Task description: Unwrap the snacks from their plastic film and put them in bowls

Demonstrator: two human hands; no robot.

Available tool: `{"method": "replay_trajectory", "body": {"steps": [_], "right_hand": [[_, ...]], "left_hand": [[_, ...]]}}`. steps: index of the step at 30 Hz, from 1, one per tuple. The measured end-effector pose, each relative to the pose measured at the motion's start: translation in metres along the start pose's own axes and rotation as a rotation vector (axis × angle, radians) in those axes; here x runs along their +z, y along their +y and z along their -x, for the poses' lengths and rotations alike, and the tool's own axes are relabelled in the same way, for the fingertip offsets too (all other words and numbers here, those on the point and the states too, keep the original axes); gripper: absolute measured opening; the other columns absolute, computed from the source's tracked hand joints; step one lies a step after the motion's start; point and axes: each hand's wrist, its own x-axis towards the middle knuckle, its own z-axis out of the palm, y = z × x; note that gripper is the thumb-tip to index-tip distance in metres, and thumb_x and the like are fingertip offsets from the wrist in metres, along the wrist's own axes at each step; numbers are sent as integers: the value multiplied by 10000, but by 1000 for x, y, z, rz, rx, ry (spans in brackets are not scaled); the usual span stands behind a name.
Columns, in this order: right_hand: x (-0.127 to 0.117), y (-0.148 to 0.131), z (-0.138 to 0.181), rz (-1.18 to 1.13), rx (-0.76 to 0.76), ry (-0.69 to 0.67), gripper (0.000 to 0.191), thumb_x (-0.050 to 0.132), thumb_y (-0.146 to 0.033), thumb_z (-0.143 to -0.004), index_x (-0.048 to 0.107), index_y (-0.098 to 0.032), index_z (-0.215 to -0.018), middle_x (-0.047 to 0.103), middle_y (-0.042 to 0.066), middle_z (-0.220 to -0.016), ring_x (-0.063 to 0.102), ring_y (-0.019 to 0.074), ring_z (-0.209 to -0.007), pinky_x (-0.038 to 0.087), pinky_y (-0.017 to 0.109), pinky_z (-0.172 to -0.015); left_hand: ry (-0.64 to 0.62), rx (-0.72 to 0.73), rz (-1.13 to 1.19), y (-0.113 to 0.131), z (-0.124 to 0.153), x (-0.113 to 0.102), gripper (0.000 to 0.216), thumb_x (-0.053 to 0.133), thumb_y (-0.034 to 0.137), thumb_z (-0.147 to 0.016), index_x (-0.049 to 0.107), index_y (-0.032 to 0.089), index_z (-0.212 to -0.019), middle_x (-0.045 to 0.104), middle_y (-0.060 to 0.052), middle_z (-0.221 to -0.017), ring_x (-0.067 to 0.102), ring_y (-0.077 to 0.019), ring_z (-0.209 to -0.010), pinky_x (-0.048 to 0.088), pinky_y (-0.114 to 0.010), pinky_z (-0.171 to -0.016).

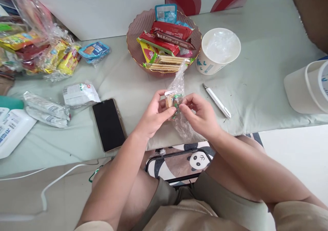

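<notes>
In front of the bowl, a small clear plastic snack packet (176, 84) with green print is held up between both hands. Something tan and dark shows inside, its kind hard to make out. My left hand (157, 115) is closed around the packet's left side, thumb across its front. Pinched on the right side is my right hand (201, 113), fingers curled in. Loose clear film stands up above the hands and hangs down below them. Just behind is a ribbed pink bowl (135, 36) holding red wrapped bars (170, 29) and thin biscuit sticks (166, 64).
A paper cup (208, 67) with clear plastic inside stands right of the bowl, a white utility knife (217, 101) before it. Left lie a phone (109, 125), silvery wrappers (46, 110) and bagged snacks (38, 50). A white bin (297, 87) is far right.
</notes>
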Motion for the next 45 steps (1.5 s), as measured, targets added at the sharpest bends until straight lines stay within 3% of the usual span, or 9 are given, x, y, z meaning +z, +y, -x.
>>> {"method": "replay_trajectory", "body": {"steps": [6, 10, 15, 20, 23, 28, 33, 37, 45], "right_hand": [[-15, -3, -5, -293, 138, 154, 189, 595, -359, -922, 449, -266, -997, 620, -41, -733, 628, 127, -632, 538, 289, -668], [-27, 6, -13, -306, 133, 286, 306, 588, -289, -907, 448, -292, -1179, 571, -71, -681, 573, 121, -542, 489, 268, -570], [-35, 27, -22, -252, 220, 304, 300, 567, -213, -871, 473, -275, -1149, 554, -70, -699, 516, 107, -504, 413, 241, -491], [-36, 21, -16, 134, -188, 515, 202, 616, -147, -821, 590, -238, -999, 597, 6, -890, 580, 121, -718, 488, 285, -657], [-30, 8, -8, 199, -303, 293, 123, 605, -158, -844, 623, -224, -946, 611, 3, -826, 598, 133, -738, 507, 312, -720], [-8, 3, -2, -154, 123, -166, 175, 604, -269, -851, 581, -205, -1013, 656, 3, -856, 574, 104, -647, 465, 255, -572], [11, 9, -3, -587, 353, -105, 390, 732, -345, -794, 543, -253, -1123, 624, -1, -1043, 630, 117, -815, 554, 248, -674], [19, 9, -4, -857, 433, -215, 516, 860, -421, -750, 565, -281, -1149, 651, -25, -937, 637, 133, -765, 567, 273, -683], [29, 8, 0, -944, 400, -243, 537, 973, -488, -652, 691, -291, -1065, 730, -8, -993, 681, 149, -829, 587, 281, -684]], "left_hand": [[115, -65, 185, 3, -5, -5, 320, 704, 305, -827, 598, 260, -1125, 728, -16, -945, 708, -178, -718, 547, -264, -540], [79, -72, 281, 6, -5, -10, 306, 753, 386, -825, 645, 222, -1060, 751, -41, -965, 746, -197, -791, 590, -290, -630], [102, -56, 384, 13, -3, -10, 290, 770, 295, -801, 689, 175, -1053, 783, -53, -1047, 771, -160, -836, 517, -184, -532], [140, 39, 280, 12, -4, -5, 302, 762, 365, -857, 675, 182, -1082, 794, -72, -1038, 800, -230, -927, 636, -287, -727], [126, 92, 167, 7, -3, -1, 359, 756, 451, -888, 666, 202, -1130, 795, -84, -1079, 791, -288, -1056, 651, -395, -881], [104, 242, -59, -3, -2, 0, 419, 621, 558, -990, 713, 215, -1212, 767, -97, -1288, 686, -303, -1308, 580, -433, -1085], [84, 305, -274, 7, 4, 1, 508, 492, 576, -1053, 702, 209, -1335, 695, -89, -1458, 564, -300, -1465, 446, -451, -1248], [17, 355, -501, 24, 15, 1, 569, 423, 574, -1077, 618, 218, -1476, 625, -98, -1550, 507, -295, -1514, 379, -469, -1295], [98, 582, -463, 33, 20, -28, 524, 389, 556, -1085, 618, 313, -1489, 636, -55, -1528, 548, -311, -1473, 427, -495, -1256]]}}
